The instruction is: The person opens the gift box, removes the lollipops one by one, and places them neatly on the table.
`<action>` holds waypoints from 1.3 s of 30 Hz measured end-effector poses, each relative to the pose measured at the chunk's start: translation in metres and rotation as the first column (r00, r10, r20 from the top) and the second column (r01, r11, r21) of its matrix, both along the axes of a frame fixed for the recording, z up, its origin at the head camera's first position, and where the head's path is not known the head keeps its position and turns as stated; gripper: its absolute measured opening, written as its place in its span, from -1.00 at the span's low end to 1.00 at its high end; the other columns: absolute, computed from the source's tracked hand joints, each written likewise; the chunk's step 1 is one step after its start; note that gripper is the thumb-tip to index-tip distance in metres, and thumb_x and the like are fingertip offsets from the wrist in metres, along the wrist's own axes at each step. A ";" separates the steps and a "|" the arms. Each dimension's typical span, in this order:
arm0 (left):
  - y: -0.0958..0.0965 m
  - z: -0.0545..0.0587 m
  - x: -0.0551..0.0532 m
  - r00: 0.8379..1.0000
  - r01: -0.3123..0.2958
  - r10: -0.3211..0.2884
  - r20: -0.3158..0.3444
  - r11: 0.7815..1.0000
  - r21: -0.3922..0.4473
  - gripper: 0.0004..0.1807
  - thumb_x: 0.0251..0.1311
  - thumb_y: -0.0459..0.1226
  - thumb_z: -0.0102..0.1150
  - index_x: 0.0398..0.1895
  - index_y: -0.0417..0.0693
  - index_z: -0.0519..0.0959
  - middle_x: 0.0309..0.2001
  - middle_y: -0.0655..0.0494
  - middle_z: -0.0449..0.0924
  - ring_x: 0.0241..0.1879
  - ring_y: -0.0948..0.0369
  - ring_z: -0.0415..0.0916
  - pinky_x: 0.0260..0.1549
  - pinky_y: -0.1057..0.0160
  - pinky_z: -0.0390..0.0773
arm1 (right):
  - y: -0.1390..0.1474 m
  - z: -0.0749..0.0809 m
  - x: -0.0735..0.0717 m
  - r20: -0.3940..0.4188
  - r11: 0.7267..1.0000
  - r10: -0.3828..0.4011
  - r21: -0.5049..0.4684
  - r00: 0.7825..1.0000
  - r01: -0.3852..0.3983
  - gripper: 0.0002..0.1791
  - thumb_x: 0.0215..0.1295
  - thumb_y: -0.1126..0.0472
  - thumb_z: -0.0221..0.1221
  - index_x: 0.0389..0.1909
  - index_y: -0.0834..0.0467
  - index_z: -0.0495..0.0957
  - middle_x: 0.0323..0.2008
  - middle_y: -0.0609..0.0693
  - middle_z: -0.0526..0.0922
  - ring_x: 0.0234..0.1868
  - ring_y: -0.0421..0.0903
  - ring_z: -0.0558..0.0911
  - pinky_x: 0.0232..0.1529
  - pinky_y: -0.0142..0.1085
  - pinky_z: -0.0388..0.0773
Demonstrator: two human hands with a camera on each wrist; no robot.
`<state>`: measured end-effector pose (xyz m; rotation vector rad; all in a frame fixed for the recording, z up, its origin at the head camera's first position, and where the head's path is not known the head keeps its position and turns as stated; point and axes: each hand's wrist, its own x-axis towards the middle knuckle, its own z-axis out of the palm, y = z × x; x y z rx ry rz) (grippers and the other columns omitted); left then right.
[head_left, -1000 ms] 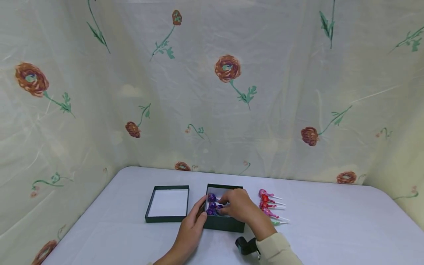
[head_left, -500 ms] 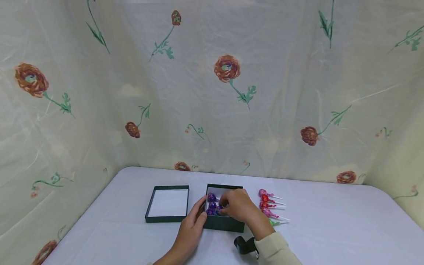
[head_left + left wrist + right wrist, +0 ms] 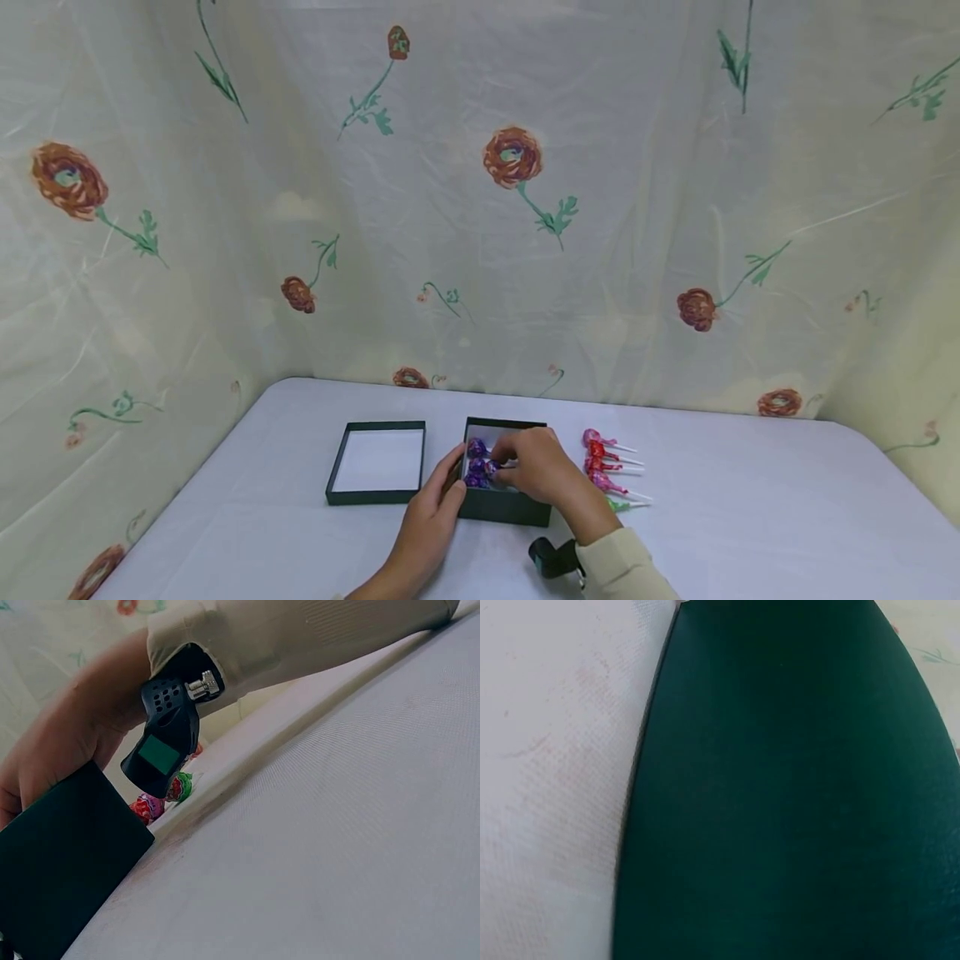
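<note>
A dark green box (image 3: 504, 506) with a white inside stands on the table in the head view. My left hand (image 3: 429, 521) grips its left wall, with the thumb at the front corner. Several purple-wrapped lollipops (image 3: 477, 448) lie in the left part of the box. My right hand (image 3: 542, 468) reaches inside and pinches one purple lollipop (image 3: 491, 468), covering the box's right part. In the left wrist view the right hand (image 3: 52, 742) bends over the box wall (image 3: 75, 862). The green box side (image 3: 780, 787) fills most of the right wrist view, hiding the fingers.
The box's lid (image 3: 375, 498) lies left of it, white inside facing up. Right of the box is a column of pink, red and green lollipops (image 3: 600, 482), sticks pointing right. A black wrist camera mount (image 3: 551, 558) sits by the right sleeve. A flowered curtain (image 3: 600, 250) hangs behind the table.
The right fingers have shifted slightly inside the box, and the purple lollipop at their tips has moved a little up and left. The left hand stays on the box.
</note>
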<state>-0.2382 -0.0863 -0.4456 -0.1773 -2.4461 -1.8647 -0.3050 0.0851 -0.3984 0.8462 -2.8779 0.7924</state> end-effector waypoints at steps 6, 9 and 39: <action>0.001 0.001 0.001 1.000 0.006 -0.006 0.006 1.000 0.015 -0.49 0.46 -0.18 -0.17 0.45 0.22 0.19 0.46 0.02 0.13 0.41 0.01 0.12 0.28 -0.03 0.26 | 0.001 0.000 0.000 -0.038 1.000 0.020 -0.011 0.999 -0.021 -0.89 0.10 0.22 0.37 -0.32 0.09 0.72 -0.37 -0.09 0.73 -0.25 -0.10 0.64 0.03 0.03 0.37; 0.000 0.001 0.002 1.000 0.007 -0.007 0.000 1.000 0.016 -0.49 0.46 -0.17 -0.16 0.45 0.24 0.20 0.45 0.02 0.14 0.41 0.02 0.13 0.29 -0.03 0.25 | 0.002 -0.001 -0.001 -0.058 0.999 0.037 -0.017 0.998 -0.038 -0.89 0.11 0.22 0.37 -0.31 0.09 0.71 -0.34 -0.09 0.73 -0.22 -0.11 0.65 0.04 0.01 0.41; 0.004 0.000 0.001 0.999 -0.050 0.051 0.008 0.998 -0.039 -0.49 0.45 -0.20 -0.15 0.44 0.26 0.22 0.45 0.05 0.15 0.41 0.00 0.12 0.28 -0.07 0.25 | 0.044 0.050 0.017 -0.109 0.974 -0.117 -0.205 0.987 0.093 -0.75 0.16 0.18 0.35 -0.11 0.06 0.66 -0.22 -0.16 0.69 -0.12 -0.15 0.64 0.03 -0.04 0.57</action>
